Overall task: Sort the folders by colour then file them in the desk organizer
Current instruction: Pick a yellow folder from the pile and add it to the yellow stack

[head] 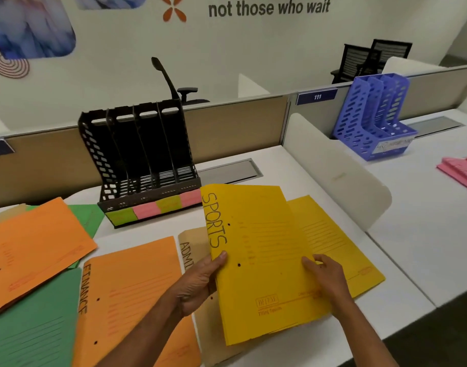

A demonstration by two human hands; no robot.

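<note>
Left grip (198, 284) pinches the SPORTS folder (258, 234) by its spine; right grip (330, 282) apparently clasps its edge.

Your SPORTS folder (264, 274) and FINANCE folder (137, 282) are matt card with no gloss, as is the green folder (33, 327). The black organizer (147, 144) ahead of you is perforated plastic with a faint sheen; the blue organizer (372, 120) looks the same plastic. Your desk (385, 308) is smooth, matt white; its cable hatch (232, 170) looks like brushed metal.
</note>
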